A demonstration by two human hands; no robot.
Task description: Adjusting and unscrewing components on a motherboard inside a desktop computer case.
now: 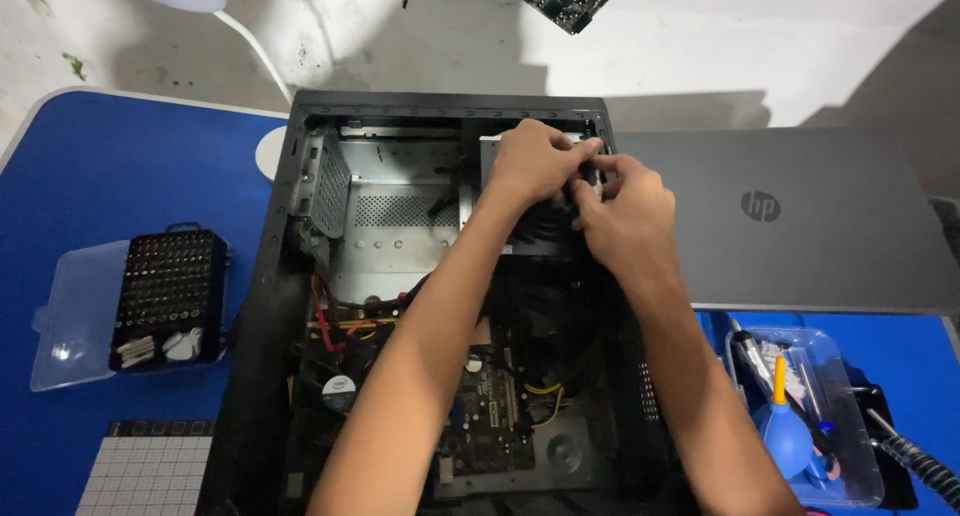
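The left hand [535, 161] and right hand [625, 201] hide whatever they grip.

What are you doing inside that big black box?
A person is reaching into an opened black computer case lying on a blue table. Both hands are up at the far right corner: the left hand and the right hand are close together, pinching a small part there that is mostly hidden. A screwdriver bit set sits to the left, a closed grey laptop to the right.
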